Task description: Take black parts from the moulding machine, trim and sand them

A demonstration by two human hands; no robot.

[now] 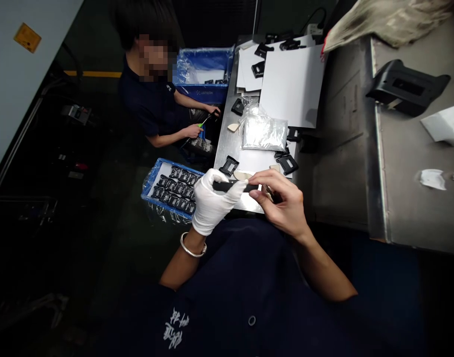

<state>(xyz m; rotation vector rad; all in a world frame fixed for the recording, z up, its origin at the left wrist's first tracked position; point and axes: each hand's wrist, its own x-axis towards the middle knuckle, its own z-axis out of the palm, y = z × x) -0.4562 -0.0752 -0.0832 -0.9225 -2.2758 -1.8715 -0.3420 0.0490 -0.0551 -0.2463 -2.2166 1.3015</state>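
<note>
Between my two hands is a black plastic part [230, 186], seen edge-on above the near end of the metal table [225, 144]. My left hand [215, 202], in a white glove, grips its left side with the thumb along the near edge. The bare fingers of my right hand [282, 201] close on its right end. Just beyond my hands lie similar black parts, one black part [229, 165] on the left and another black part [287, 164] on the right. The held part's far face is hidden from me.
A blue crate [147, 191] with rows of black parts stands at the left. Plastic bags [264, 133] and white sheets [291, 84] lie on the table. A co-worker [152, 99] sits beside another blue crate [200, 93]. A steel bench [416, 188] stands at the right.
</note>
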